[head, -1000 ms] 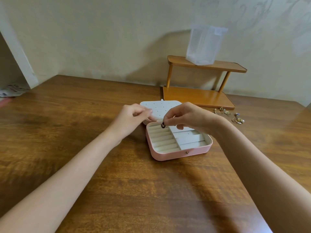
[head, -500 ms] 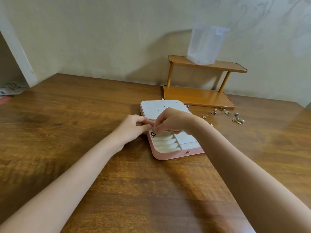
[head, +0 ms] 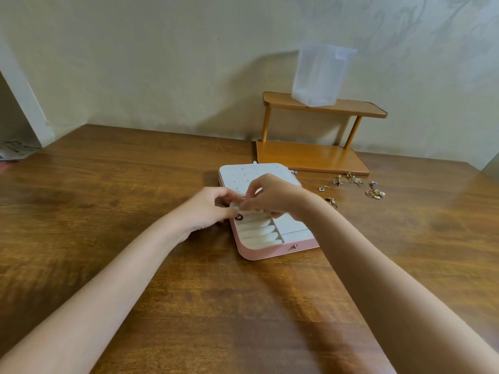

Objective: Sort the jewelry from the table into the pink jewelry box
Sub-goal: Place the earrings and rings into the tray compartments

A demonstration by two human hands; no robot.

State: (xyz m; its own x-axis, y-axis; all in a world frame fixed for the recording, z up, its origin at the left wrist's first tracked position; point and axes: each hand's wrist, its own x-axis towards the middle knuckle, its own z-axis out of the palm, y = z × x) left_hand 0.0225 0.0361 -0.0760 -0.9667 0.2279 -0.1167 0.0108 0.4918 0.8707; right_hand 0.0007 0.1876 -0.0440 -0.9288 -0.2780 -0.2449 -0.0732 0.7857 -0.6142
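Looking down from the head cam, I see both forearms reaching in over a wooden table [head: 113, 211] toward a pink jewelry box [head: 272, 251] lying open at centre. Its white dotted lid [head: 243, 175] lies flat on the far side; the near half has white ring rolls [head: 259, 233] on the left & small compartments [head: 294, 230] on the right, w/ a metal clasp [head: 293, 247] on the near pink wall.

Left hand [head: 208, 209] sits at the box's far-left corner, fingers curled, tips meeting the right hand's; I can't tell if it holds anything. Right hand [head: 275, 197] arches over the far end of the ring rolls, fingers curled & pinched together at the rolls; whatever sits between the tips is hidden, so I can't say what it grips, if anything. A dark ring [head: 238, 217] sits in the ring rolls at the left edge, just near of both sets of fingertips.

Loose jewelry [head: 356, 186], small gold & pale pieces, lies scattered on the table right of the box, near the far side. Behind it a two-tier wooden stand [head: 313, 156] sits against the wall, w/ a frosted clear plastic container [head: 321, 76] on its top shelf. Papers [head: 16, 149] show at far left, off the table.
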